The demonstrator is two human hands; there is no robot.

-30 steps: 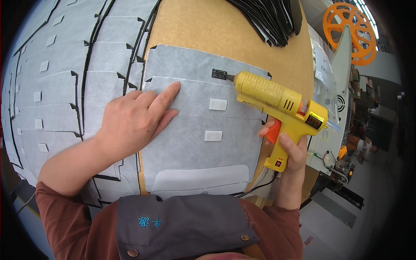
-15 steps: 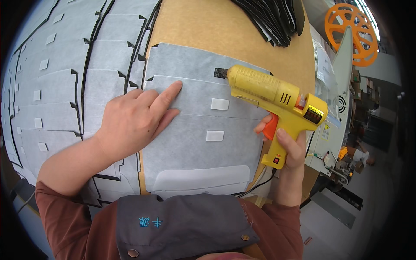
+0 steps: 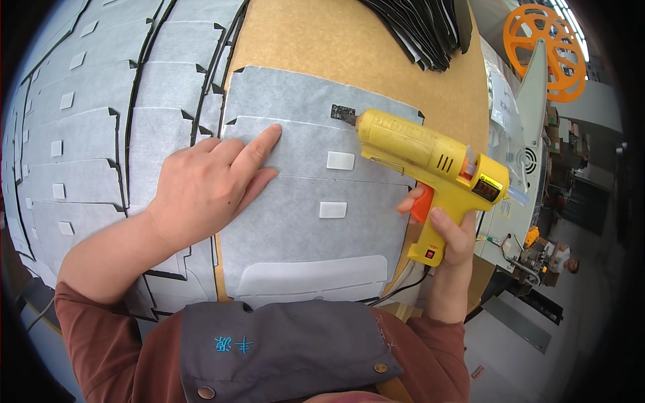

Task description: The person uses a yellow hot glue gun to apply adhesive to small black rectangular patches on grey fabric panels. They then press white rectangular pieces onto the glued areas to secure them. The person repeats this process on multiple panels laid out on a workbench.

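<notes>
- At the left, pale sheets [image 3: 87,134] carry small white rectangles [image 3: 56,148].
- The left hand [image 3: 205,186] is loosely spread, gripping nothing, resting on grey panels [image 3: 289,221] upon the brown surface [image 3: 295,47].
- The yellow hot-glue gun [image 3: 413,142] is over these panels; its nozzle [image 3: 350,119] points to a black patch [image 3: 341,111], but I cannot tell if they touch.
- The right hand [image 3: 457,234] grasps the gun's handle [image 3: 428,242], one finger at the orange trigger [image 3: 422,203].

My glue gun [image 3: 416,146] is yellow, with an orange trigger [image 3: 422,203], a red switch [image 3: 430,254] and a black label [image 3: 486,188]. The sheets [image 3: 282,215] before me are pale grey with black edges, bearing small white rectangles [image 3: 333,209]. My tabletop [image 3: 302,40] is plain tan; the stack [image 3: 430,33] on it is mostly black. My sleeves [image 3: 111,336] are reddish brown, my apron [image 3: 289,336] dark grey with turquoise stitching [image 3: 232,344], the reel [image 3: 533,38] orange.
</notes>
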